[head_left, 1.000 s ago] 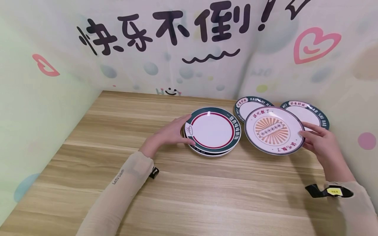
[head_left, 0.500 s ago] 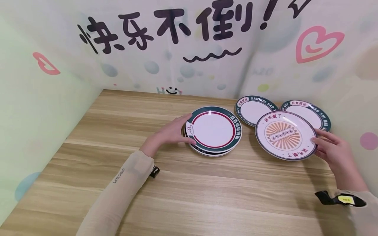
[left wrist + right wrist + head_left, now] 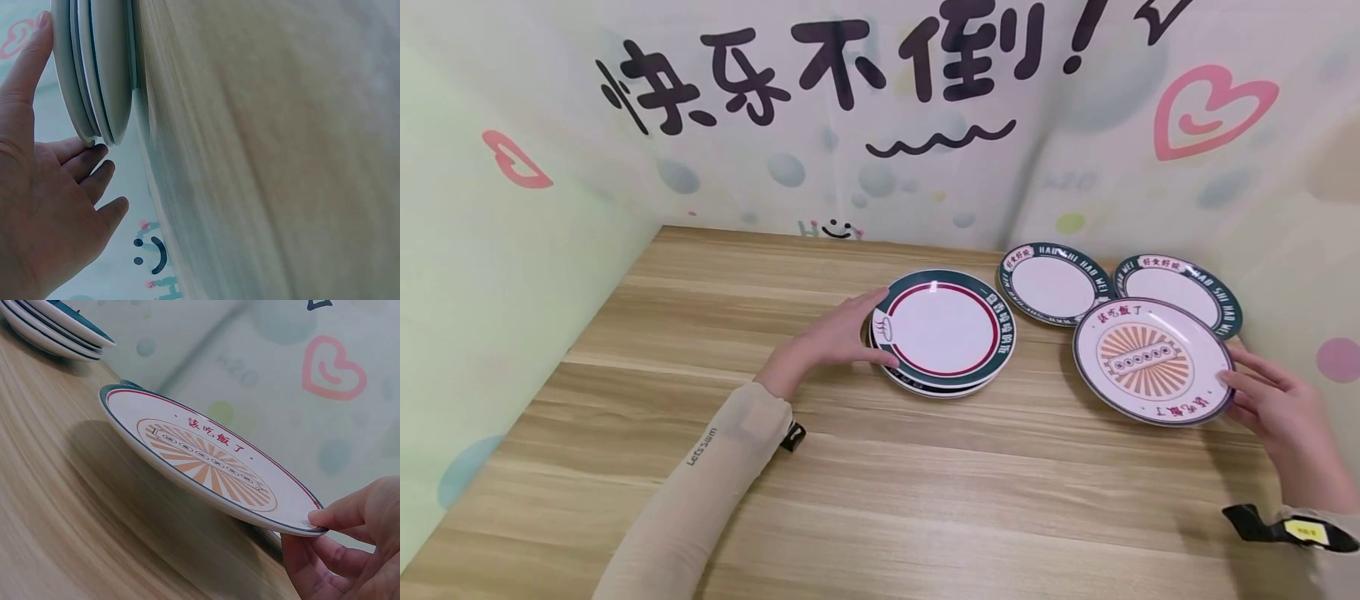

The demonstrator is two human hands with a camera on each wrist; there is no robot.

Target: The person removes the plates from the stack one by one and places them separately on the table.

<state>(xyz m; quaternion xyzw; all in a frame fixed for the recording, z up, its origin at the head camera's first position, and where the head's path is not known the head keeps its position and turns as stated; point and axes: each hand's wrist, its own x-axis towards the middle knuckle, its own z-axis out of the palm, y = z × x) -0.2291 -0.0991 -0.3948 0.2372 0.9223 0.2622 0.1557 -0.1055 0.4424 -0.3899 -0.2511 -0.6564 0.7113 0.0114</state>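
Note:
My right hand [image 3: 1288, 408] pinches the right rim of a white plate [image 3: 1153, 362] with an orange sunburst and red characters. In the right wrist view, the thumb is on top of the rim and the fingers underneath; the plate is tilted, with a shadow on the wood below it. My left hand [image 3: 835, 333] rests against the left side of a plate stack, thumb and fingers spread along the rims. On top of that stack is a green-rimmed plate [image 3: 943, 329] with a red ring; in the left wrist view the stacked plates [image 3: 94, 69] show edge-on.
Behind the held plate, two green-rimmed plates lie side by side at the back right, a left one [image 3: 1052, 283] and a right one [image 3: 1180, 287]. The held plate overlaps both in the head view. A printed cloth [image 3: 737, 179] stands behind the wooden table [image 3: 850, 500].
My right hand has moved right and toward me with the sunburst plate, uncovering more of the back left plate. My left hand stays at the stack.

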